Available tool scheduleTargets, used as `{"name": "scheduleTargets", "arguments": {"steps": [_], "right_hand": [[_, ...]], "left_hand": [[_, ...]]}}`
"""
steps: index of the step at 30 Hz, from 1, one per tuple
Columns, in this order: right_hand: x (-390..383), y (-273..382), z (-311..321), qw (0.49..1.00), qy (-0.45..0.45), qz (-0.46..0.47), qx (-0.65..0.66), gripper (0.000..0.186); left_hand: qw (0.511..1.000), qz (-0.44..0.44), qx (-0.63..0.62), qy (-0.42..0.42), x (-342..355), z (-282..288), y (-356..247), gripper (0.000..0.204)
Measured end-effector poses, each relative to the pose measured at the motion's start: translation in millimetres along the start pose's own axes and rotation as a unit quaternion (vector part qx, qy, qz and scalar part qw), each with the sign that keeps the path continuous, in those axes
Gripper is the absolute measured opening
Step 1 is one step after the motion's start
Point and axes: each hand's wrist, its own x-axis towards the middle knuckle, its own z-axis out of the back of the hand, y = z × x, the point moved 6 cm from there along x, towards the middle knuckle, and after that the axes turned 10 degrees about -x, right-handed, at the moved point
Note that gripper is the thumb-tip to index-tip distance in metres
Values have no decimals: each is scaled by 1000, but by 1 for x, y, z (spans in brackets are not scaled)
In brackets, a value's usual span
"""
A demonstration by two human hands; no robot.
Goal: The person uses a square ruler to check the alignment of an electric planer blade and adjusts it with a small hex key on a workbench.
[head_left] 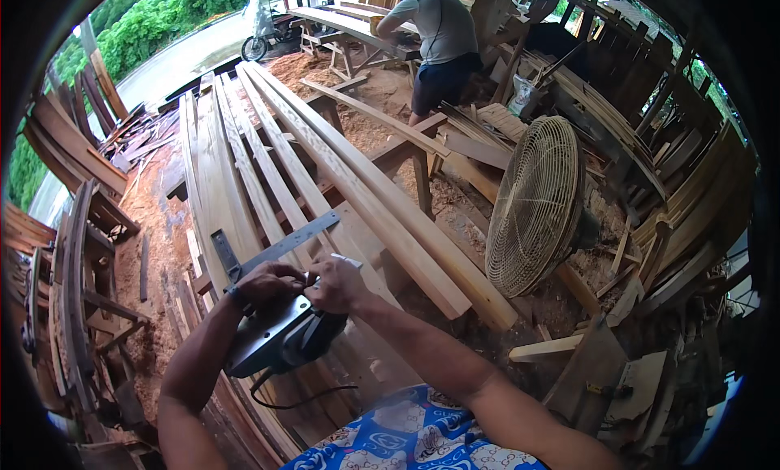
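An upside-down electric planer [269, 336] with a steel base plate and black cord lies on the boards in front of me. My left hand [273, 284] is at its upper end, fingers curled on something small I cannot make out. Beside it, my right hand [331, 286] is closed around a small white object [348, 261] at the planer's end. A metal square [305, 229] rests across the boards just beyond my hands. Long pale planks [374, 232] run away from me on a wooden stand.
A large caged fan [532, 206] stands at the right. A person in grey [439, 35] bends over another bench at the back. Dark curved timbers [77, 291] and sawdust lie at left, stacked lumber [682, 210] at right. A motorbike [260, 39] stands on the road behind.
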Motion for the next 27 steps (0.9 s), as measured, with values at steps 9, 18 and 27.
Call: {"name": "scheduleTargets", "arguments": {"steps": [9, 18, 27], "right_hand": [[-4, 4, 3, 999, -33, 18, 10, 28], [-3, 5, 2, 1000, -8, 17, 9, 30], [-3, 5, 4, 998, 62, -16, 20, 30]], "left_hand": [[999, -31, -35, -10, -2, -4, -1, 30], [1000, 16, -13, -20, -3, -1, 0, 29], [998, 35, 12, -50, -7, -2, -6, 25]]}}
